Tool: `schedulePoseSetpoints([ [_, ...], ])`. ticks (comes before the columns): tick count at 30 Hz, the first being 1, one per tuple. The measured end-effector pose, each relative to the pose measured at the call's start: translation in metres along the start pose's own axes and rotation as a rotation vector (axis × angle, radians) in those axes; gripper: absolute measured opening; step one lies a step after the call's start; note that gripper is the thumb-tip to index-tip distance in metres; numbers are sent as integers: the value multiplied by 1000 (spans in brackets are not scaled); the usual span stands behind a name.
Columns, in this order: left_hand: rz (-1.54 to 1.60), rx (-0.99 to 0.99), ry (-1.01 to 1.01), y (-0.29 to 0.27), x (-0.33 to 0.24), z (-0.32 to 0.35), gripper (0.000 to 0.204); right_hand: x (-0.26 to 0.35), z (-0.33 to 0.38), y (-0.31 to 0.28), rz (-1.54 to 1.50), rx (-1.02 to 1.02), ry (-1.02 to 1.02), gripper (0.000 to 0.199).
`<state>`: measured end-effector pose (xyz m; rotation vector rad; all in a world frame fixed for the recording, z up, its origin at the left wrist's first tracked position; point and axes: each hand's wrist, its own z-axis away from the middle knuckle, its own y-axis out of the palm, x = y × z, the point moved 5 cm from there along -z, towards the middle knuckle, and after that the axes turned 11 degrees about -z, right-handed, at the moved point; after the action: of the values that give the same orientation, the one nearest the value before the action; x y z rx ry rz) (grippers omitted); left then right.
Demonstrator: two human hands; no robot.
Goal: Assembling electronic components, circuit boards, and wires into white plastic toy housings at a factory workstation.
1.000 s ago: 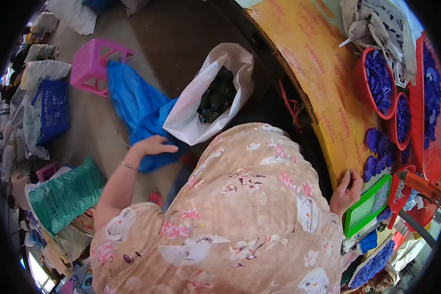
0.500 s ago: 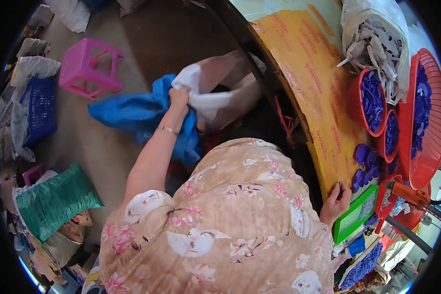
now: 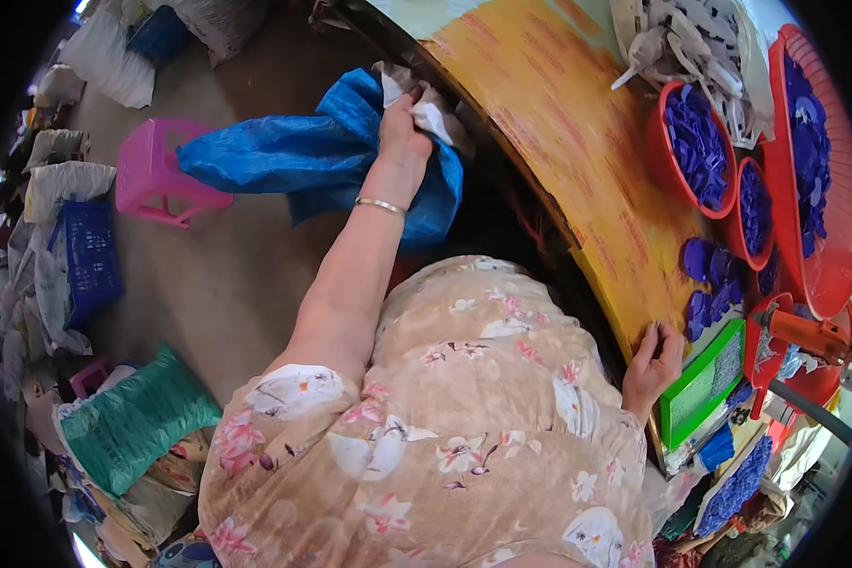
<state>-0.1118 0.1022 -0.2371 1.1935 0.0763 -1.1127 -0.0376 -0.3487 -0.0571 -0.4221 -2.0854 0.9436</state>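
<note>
My left hand is stretched out to the far middle, closed around a bunched white cloth and the blue plastic sheet beside it. The blue sheet hangs loosely to both sides of my wrist and reaches in front of the pink stool. At the near right, my right hand rests at the edge of the yellow-covered tabletop, fingers bent and drawn together; whatever may be between them cannot be made out. Just right of it lies a green-framed tray with a grey speckled inside.
Red bowls of purple pieces and a large red basket stand on the right. Loose purple pieces lie near an orange-handled tool. On the left are a pink stool, a blue crate and a green sack.
My left hand has moved up and to the right, drawing the blue sheet along. The white cloth, spread wide before, is now mostly bunched at my hand. My right hand stays at the table edge.
</note>
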Motion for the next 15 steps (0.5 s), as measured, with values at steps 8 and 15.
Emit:
schedulePoseSetpoints([
  [8, -1019, -181, 4, -118, -20, 39, 23, 0, -1, -1, -73, -39, 32, 6],
  [15, -1732, -156, 263, -99, -47, 20, 37, -3, 8, -4, -159, -79, 26, 5],
])
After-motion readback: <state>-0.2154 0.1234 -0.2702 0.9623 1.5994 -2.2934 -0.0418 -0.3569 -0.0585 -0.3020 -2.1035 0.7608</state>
